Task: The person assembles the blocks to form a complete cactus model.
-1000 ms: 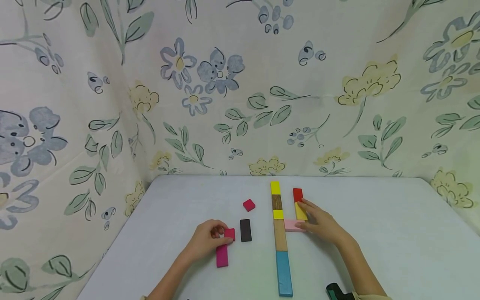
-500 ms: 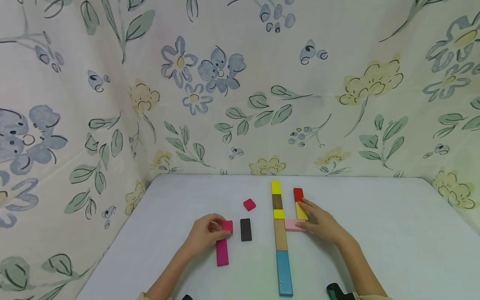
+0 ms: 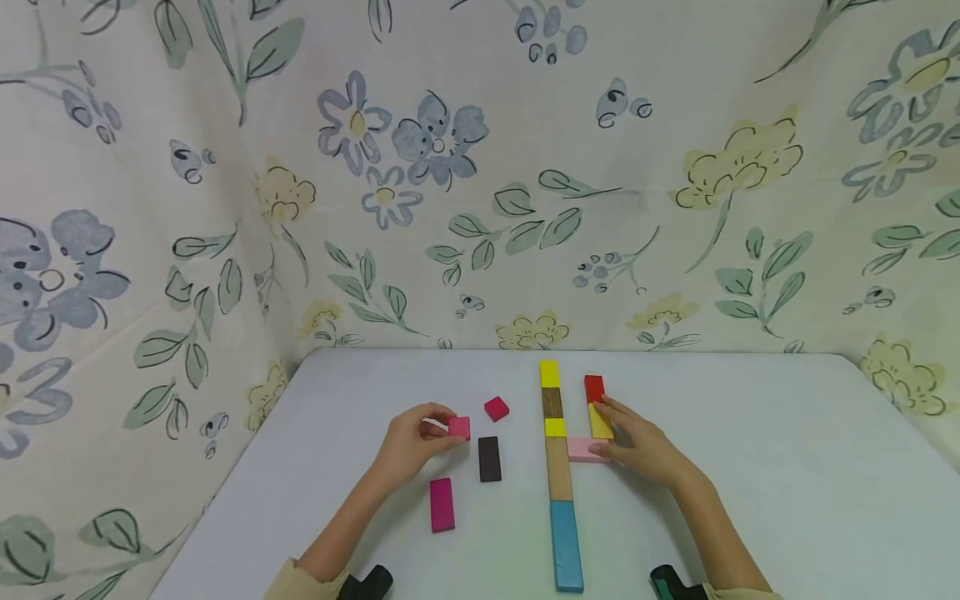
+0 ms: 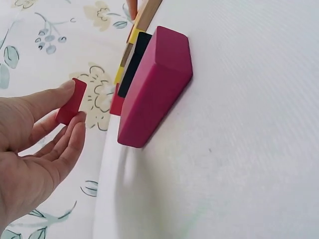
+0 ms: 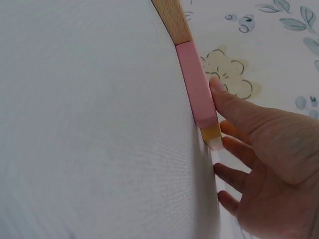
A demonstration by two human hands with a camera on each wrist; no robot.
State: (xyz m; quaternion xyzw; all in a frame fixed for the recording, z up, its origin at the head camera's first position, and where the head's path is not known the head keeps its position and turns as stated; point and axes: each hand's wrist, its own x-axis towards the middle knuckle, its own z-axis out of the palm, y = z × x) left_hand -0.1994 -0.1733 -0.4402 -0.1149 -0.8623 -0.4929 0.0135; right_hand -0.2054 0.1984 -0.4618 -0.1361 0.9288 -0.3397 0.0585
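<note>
My left hand pinches a small pinkish-red block between thumb and fingers. In the left wrist view that red block hangs above the table, apart from the magenta block. My right hand lies beside a short column of blocks. Its thumb rests on the pink block, and its fingertips touch the yellow-orange block. A red block adjoins the yellow-orange one at the far end. In the right wrist view the pink block meets a wooden block.
A line of blocks runs down the table: yellow, brown, yellow, tan and blue. Left of it lie a red block, a black block and a magenta block. Floral cloth hangs behind.
My left hand has lifted the small red block and moved away from me with it, leaving the magenta block fully in sight. The right hand stays in place.
</note>
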